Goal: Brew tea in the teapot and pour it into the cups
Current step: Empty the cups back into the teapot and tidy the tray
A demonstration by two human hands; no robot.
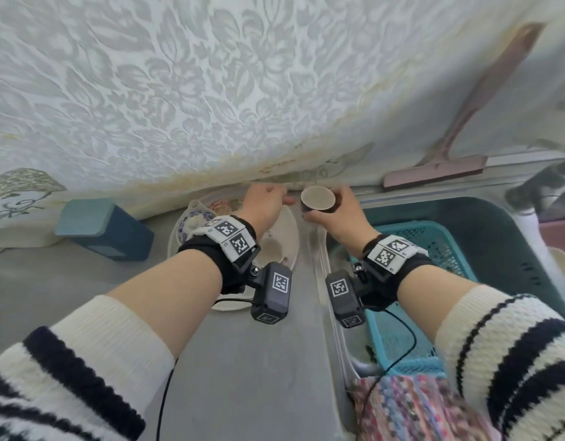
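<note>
The right hand (335,214) grips a small dark cup (317,200) near the wall, above the counter's edge – the left hand (263,202) reaches over the white tray (290,230), its fingers curled, grip unclear; the teapot (193,219) sits behind that wrist

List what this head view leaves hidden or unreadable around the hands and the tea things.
- Left hand fingertips: curled away from the camera, so any grip is hidden.
- Teapot: partly behind the left wrist band; lid state unclear.
- Second cup on the tray: mostly covered by the wrist.
- Cup in the right hand: contents unreadable.
</note>
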